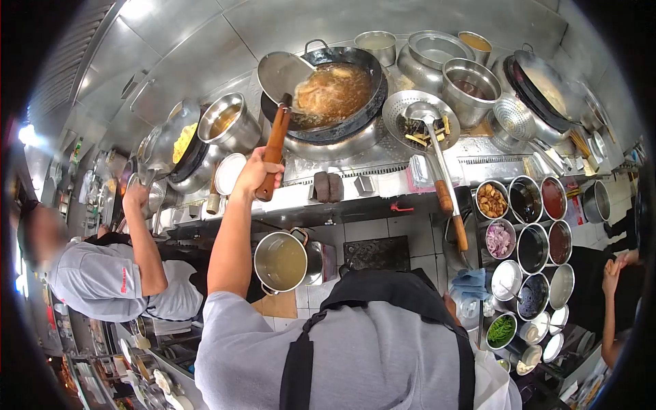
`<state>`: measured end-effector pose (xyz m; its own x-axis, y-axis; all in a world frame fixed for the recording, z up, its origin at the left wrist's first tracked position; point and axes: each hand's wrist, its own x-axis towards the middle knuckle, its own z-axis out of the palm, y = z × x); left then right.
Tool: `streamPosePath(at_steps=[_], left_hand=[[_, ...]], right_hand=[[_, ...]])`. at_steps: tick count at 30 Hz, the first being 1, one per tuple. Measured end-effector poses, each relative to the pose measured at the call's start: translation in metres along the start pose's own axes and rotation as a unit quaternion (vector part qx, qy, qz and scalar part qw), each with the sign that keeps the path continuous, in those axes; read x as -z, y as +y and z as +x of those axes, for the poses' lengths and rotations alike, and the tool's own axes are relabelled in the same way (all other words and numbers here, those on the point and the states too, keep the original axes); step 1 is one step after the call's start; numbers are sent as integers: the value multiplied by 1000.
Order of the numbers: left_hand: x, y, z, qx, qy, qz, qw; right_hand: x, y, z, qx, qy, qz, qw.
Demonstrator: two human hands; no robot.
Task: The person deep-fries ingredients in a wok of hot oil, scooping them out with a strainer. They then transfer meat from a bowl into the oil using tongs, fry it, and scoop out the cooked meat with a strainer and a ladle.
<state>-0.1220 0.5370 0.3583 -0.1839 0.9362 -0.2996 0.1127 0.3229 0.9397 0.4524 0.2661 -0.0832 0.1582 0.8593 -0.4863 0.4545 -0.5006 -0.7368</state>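
Note:
My left hand [258, 171] is closed around the wooden handle of a round, flat skimmer [281, 76]. The skimmer's disc is tilted over the left side of a large black wok [372, 65]. In the wok, pale golden food [324, 92] lies in bubbling brown liquid. To the wok's right, a perforated strainer bowl [393, 113] holds dark pieces and yellow sticks. A ladle [424, 115] rests in that bowl, its long handle hanging over the counter's front edge. My right hand is out of sight; only a bit of skin shows beside my right side.
Steel pots [471, 78] flank the wok. At left, a co-worker [123, 273] reaches toward a wok with yellow food [184, 142]. A pot of liquid [280, 260] stands below the counter. Several seasoning tins [531, 247] sit at right, near another person's hands [620, 263].

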Motion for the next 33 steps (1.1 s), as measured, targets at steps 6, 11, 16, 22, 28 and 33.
streamPosePath(at_steps=[6,11,16,22,28,33], left_hand=[[-24,0,32,-1,-76,-132,988],[-46,9,41,-29,-117,-130,984],[-72,21,-9,-41,-71,-47,996],[-103,17,-34,-101,-1,105,989],[-107,16,-45,-98,31,89,991],[-95,26,-47,-95,-8,-47,994]], right_hand=[[-17,134,-3,-105,-74,-141,982],[-17,124,12,-44,-25,-109,993],[27,-37,-5,-34,-12,63,997],[33,-80,8,-76,-44,118,989],[21,-19,22,38,-51,70,996],[32,-34,12,-30,-84,83,993]])
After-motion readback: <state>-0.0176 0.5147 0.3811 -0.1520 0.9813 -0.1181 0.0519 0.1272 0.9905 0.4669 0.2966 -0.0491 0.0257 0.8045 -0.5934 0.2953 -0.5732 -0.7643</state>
